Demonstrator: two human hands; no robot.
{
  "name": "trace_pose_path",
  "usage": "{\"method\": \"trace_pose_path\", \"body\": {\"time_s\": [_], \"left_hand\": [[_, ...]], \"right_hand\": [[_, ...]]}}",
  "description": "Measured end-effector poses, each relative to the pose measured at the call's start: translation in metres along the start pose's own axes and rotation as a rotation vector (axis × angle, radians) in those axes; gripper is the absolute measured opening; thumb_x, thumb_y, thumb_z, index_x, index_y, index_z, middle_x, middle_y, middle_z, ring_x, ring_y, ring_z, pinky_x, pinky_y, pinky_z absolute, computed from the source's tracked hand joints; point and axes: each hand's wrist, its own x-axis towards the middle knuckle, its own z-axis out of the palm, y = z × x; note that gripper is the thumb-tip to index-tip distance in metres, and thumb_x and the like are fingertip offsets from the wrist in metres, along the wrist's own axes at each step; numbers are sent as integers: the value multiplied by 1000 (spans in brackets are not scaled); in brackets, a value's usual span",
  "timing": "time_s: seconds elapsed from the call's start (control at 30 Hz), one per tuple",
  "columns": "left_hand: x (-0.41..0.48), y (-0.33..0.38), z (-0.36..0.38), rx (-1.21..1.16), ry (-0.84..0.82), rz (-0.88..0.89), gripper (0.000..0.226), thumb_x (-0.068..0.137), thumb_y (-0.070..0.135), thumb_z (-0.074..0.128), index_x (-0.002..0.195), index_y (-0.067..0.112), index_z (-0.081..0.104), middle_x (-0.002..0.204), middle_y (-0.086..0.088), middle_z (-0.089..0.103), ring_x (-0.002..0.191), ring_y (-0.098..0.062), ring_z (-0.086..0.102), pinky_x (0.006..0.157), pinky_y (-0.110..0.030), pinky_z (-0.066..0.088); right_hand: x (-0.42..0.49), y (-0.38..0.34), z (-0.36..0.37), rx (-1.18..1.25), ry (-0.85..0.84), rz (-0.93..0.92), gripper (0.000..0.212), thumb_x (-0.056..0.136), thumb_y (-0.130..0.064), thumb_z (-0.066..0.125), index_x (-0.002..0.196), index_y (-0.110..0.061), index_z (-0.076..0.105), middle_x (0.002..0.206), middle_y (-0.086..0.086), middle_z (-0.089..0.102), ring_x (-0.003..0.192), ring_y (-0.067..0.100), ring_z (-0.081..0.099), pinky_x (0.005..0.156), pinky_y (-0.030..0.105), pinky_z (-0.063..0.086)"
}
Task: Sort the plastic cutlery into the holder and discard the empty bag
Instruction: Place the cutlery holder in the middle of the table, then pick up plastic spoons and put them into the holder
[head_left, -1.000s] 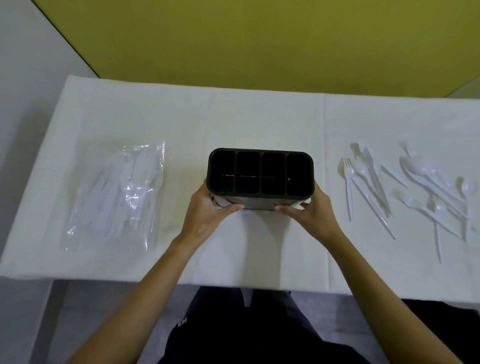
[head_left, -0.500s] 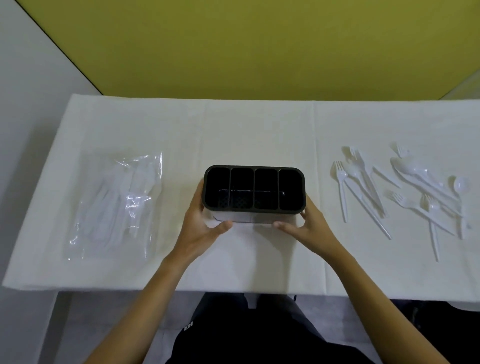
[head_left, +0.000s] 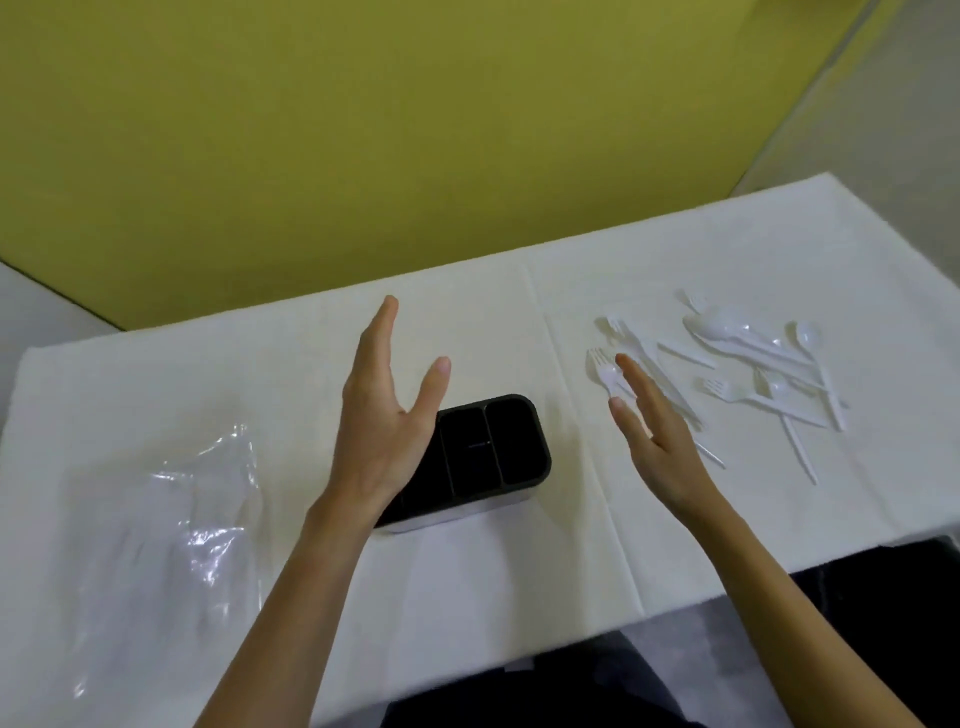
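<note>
The fingers (head_left: 383, 332) of the left hand (head_left: 382, 431) are held straight and spread, grasping nothing, the palm turned inward above the black rectangular plastic cutlery holder (head_left: 506, 447), whose left part is hidden behind it. The fingers (head_left: 636, 376) of the right hand (head_left: 660, 436) are likewise released and extended, over the nearest of the loose white plastic forks, spoons and knives (head_left: 748, 358) scattered to the holder's right. The holder is stood on the white-covered worktop (head_left: 467, 571), only dark interior being seen in its two visible compartments, and a clear crumpled plastic bag (head_left: 202, 519) is laid at the left, its contents blurred.
</note>
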Motion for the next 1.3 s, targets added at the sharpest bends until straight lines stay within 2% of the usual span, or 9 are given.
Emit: {"method": "trace_pose_path", "body": {"time_s": [0.17, 0.27, 0.4, 0.5, 0.7, 0.9, 1.1, 1.2, 1.3], "left_hand": [[24, 33, 38, 37, -185, 87, 61, 95, 33, 53, 149, 24, 26, 154, 13, 27, 142, -1, 20, 114, -20, 18], [26, 51, 73, 54, -277, 76, 59, 95, 39, 51, 148, 26, 27, 154, 12, 28, 142, -4, 23, 110, -21, 21], [25, 69, 133, 27, -311, 21, 57, 95, 40, 50, 146, 25, 30, 150, 12, 34, 137, -5, 30, 107, -23, 27], [21, 67, 186, -3, -296, -118, 51, 95, 34, 52, 141, 21, 37, 142, 7, 44, 130, -12, 41, 107, -31, 36], [28, 49, 263, 136, -173, -290, 38, 94, 23, 52, 130, 11, 49, 121, -2, 53, 106, -22, 57, 91, -35, 47], [43, 49, 290, 346, -81, -353, 33, 91, 26, 54, 117, 6, 53, 117, -11, 51, 101, -31, 57, 79, -34, 43], [59, 46, 290, 492, -139, -367, 37, 89, 29, 59, 117, 6, 48, 114, -15, 53, 101, -35, 57, 77, -37, 43], [62, 43, 287, 489, -131, -347, 30, 90, 18, 55, 115, 5, 47, 111, -16, 54, 98, -33, 56, 72, -33, 40], [62, 43, 284, 461, -93, -325, 29, 88, 14, 53, 114, 3, 46, 105, -14, 55, 90, -31, 56, 69, -33, 43]], "right_hand": [[-4, 27, -24, -3, 170, 21, 55, 95, -36, 45, 147, -21, 32, 149, -12, 34, 138, 3, 30, 113, 27, 27], [-7, 47, -47, 15, 216, 70, 52, 95, -34, 46, 145, -21, 36, 148, -12, 37, 137, 2, 31, 106, 15, 29], [1, 73, -92, -59, 247, 65, 41, 96, -21, 50, 137, -19, 45, 137, -12, 46, 126, 1, 40, 103, 19, 30], [17, 96, -132, -111, 259, 28, 34, 95, -12, 54, 128, -17, 54, 126, -11, 54, 120, 6, 49, 98, 18, 35], [79, 126, -188, -317, 181, -47, 27, 91, -8, 58, 117, -14, 62, 115, -3, 64, 105, 19, 60, 88, 34, 50], [125, 132, -192, -590, -58, -93, 27, 93, -15, 53, 117, -10, 62, 115, 8, 61, 105, 26, 54, 81, 37, 47], [136, 137, -188, -764, -39, -137, 20, 92, -15, 53, 107, -8, 64, 104, 9, 62, 93, 28, 56, 74, 38, 43], [133, 138, -193, -705, 16, -111, 17, 94, -15, 49, 102, -7, 61, 102, 7, 59, 91, 26, 55, 74, 37, 42], [125, 133, -201, -398, 131, 50, 13, 94, -12, 42, 89, -8, 53, 92, 1, 50, 77, 19, 48, 65, 32, 40]]}}
